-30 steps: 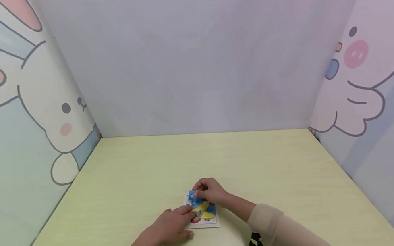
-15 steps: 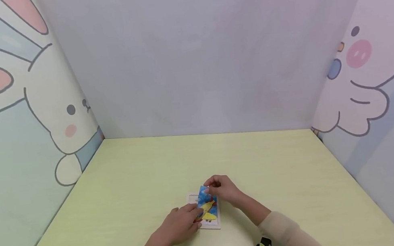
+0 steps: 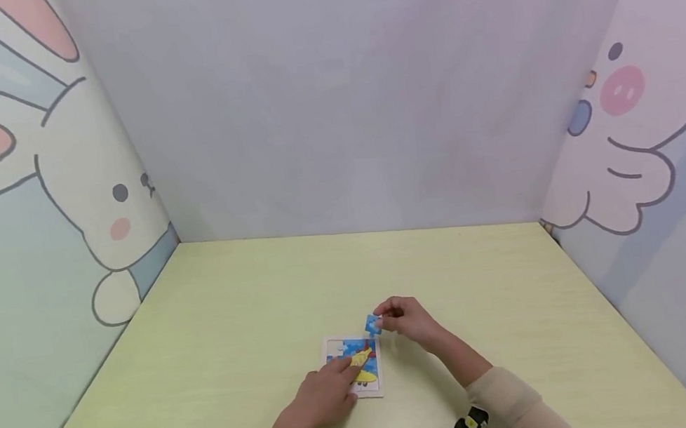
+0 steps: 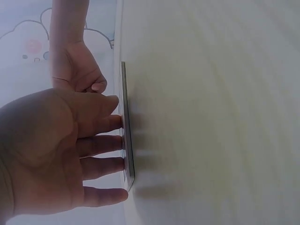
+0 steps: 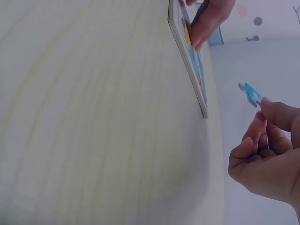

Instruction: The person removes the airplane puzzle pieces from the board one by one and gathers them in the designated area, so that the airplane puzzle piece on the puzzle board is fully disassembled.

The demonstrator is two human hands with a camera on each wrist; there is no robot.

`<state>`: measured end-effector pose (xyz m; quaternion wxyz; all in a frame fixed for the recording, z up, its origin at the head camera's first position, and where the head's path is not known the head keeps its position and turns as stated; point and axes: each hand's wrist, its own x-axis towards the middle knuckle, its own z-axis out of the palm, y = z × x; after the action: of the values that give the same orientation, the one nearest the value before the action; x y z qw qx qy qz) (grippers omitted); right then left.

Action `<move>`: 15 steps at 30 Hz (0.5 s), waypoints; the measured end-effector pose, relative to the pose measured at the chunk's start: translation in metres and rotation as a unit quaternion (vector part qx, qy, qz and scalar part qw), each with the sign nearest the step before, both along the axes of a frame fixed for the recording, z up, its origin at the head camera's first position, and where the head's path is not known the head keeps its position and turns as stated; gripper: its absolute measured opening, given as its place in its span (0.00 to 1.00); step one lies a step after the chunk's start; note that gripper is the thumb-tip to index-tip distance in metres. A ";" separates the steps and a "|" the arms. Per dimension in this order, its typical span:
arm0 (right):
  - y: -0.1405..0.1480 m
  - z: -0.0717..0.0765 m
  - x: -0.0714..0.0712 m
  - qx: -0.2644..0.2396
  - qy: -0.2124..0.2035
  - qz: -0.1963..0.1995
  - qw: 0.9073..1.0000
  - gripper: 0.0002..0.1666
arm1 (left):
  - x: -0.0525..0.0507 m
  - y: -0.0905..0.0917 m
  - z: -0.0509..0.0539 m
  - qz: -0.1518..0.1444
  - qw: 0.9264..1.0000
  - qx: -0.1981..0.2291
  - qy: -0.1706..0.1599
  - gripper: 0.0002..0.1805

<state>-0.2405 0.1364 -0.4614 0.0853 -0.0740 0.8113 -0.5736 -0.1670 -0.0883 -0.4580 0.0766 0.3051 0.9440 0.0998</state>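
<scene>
A blue jigsaw puzzle piece [image 3: 372,324] is pinched between the thumb and fingers of my right hand [image 3: 411,320], just beyond the far right corner of the puzzle. In the right wrist view the puzzle piece [image 5: 251,94] is held up off the table. The framed jigsaw puzzle [image 3: 369,385] lies flat, with a yellow airplane on blue; a bare pale patch shows at its far left corner. My left hand [image 3: 327,394] rests its fingertips on the puzzle's left part, hiding some of it. In the left wrist view those fingers [image 4: 102,168] are fairly straight against the board.
A small black object with a yellowish mark [image 3: 471,427] is beside the right sleeve [image 3: 508,396]. The pale yellow table [image 3: 251,302] is bounded by a grey back wall [image 3: 336,102] and side walls printed with cartoon animals.
My right hand has lifted the blue piece away from the puzzle's far left part and carried it right, past the far edge. My left hand has shifted slightly right and stays on the puzzle.
</scene>
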 end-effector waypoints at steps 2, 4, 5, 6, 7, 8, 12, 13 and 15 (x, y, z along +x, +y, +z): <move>0.006 0.001 -0.001 0.005 -0.002 0.001 1.000 0.10 | 0.000 0.002 0.001 0.001 1.000 -0.013 0.000 0.23; 0.012 0.001 -0.002 0.007 -0.005 -0.004 1.000 0.09 | 0.000 0.003 0.002 0.001 1.000 -0.025 0.004 0.23; 0.014 0.001 -0.003 0.009 -0.006 -0.006 1.000 0.09 | -0.001 0.003 0.002 0.000 1.000 -0.029 0.010 0.23; 0.016 0.000 -0.004 0.009 -0.008 -0.009 1.000 0.09 | -0.001 0.004 0.002 -0.002 0.999 -0.033 0.016 0.23; 0.019 -0.001 -0.006 0.009 -0.010 -0.012 1.000 0.09 | -0.002 0.004 0.003 -0.004 0.999 -0.036 0.022 0.22; 0.021 -0.002 -0.007 0.008 -0.012 -0.017 1.000 0.09 | -0.002 0.004 0.002 -0.007 0.999 -0.038 0.028 0.22; 0.030 -0.008 -0.013 0.019 -0.025 -0.045 0.998 0.07 | -0.005 0.004 0.002 -0.013 0.999 -0.031 0.022 0.22; 0.032 -0.009 -0.014 0.024 -0.025 -0.051 0.998 0.07 | -0.005 0.003 0.001 -0.015 0.999 -0.027 0.013 0.23; 0.036 -0.011 -0.018 0.030 -0.024 -0.062 0.997 0.06 | -0.007 0.003 0.001 -0.018 1.000 -0.017 -0.003 0.23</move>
<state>-0.2585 0.1723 -0.4726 0.0717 -0.0074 0.8289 -0.5547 -0.1735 -0.0858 -0.4575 0.0859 0.3200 0.9398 0.0834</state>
